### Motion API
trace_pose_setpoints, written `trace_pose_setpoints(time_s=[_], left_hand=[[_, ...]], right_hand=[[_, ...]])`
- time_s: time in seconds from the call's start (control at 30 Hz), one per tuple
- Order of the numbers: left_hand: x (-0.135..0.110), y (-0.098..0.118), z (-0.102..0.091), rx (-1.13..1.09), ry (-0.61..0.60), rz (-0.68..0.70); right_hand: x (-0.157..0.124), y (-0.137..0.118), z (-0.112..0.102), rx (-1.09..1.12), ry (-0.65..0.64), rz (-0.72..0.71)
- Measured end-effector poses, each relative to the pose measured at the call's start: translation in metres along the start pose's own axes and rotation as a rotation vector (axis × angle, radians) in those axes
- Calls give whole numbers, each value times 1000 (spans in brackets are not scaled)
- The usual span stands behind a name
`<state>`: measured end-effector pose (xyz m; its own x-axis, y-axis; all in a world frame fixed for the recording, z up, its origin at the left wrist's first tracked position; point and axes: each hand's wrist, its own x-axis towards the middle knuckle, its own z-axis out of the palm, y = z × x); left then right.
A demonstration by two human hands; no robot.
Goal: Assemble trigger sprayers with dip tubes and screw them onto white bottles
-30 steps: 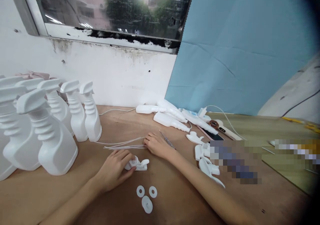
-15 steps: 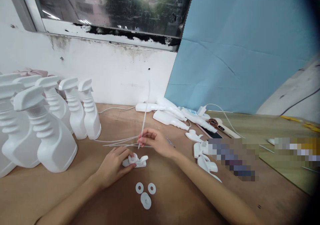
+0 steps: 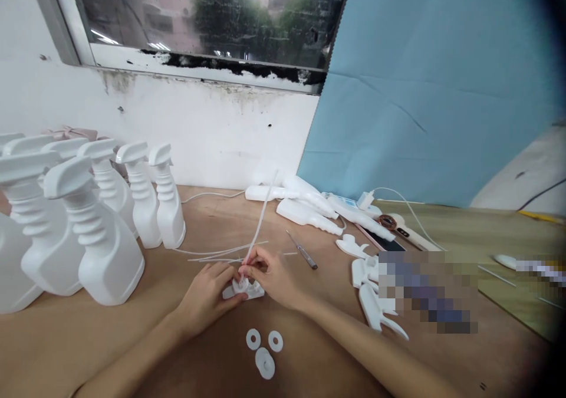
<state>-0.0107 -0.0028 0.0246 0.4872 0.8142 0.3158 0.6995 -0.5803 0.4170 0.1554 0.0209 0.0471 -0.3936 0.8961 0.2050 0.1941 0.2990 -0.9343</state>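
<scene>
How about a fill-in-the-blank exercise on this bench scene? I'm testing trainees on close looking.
1. The right hand pinches a thin white ____ that slants upward.
2. The left hand steadies a white spray head on the ____ table.
3. Near the person lie ____ flat white washers.
4. The spray bottles stand to the ____ of the hands.

Missing words: tube; brown; three; left

Two bare forearms, sleeveless, hands (image 3: 207,295) without gloves, rings or watch
</scene>
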Motion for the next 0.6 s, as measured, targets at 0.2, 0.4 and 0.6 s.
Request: trace_pose_setpoints(time_s=[0.2,0.4,0.6], left_hand=[[-1,-1,1,25,-9,-4],[-2,-2,2,21,-4,-19],[-2,-3,5,21,5,-6]], right_hand=[[-5,0,2,-126,33,-98],[-12,-1,4,-378,78,-178],[-18,2,4,-478,68,-226]])
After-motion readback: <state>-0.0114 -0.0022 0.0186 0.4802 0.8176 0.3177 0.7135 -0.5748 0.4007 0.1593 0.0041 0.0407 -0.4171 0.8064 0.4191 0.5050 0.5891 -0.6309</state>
